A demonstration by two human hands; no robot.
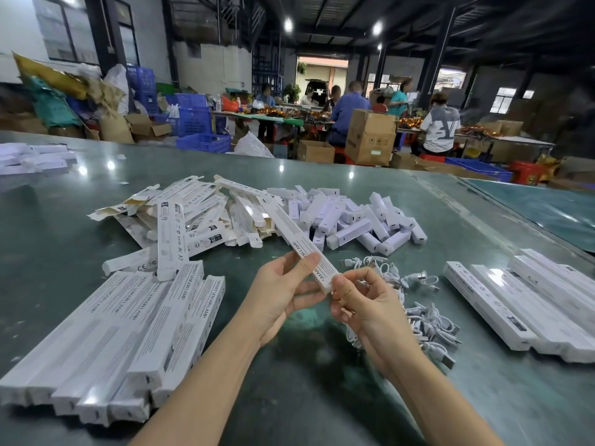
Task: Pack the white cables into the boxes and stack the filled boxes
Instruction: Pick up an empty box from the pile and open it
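Item: long white box [301,244], mid-table, near edge. Your left hand [283,297] pinches its near end to steady it; your right hand [363,300] grasps the end, seemingly closing the flap. White cables [418,304] lie heaped just right, within reach. Filled boxes [122,336] stacked near-left corner.
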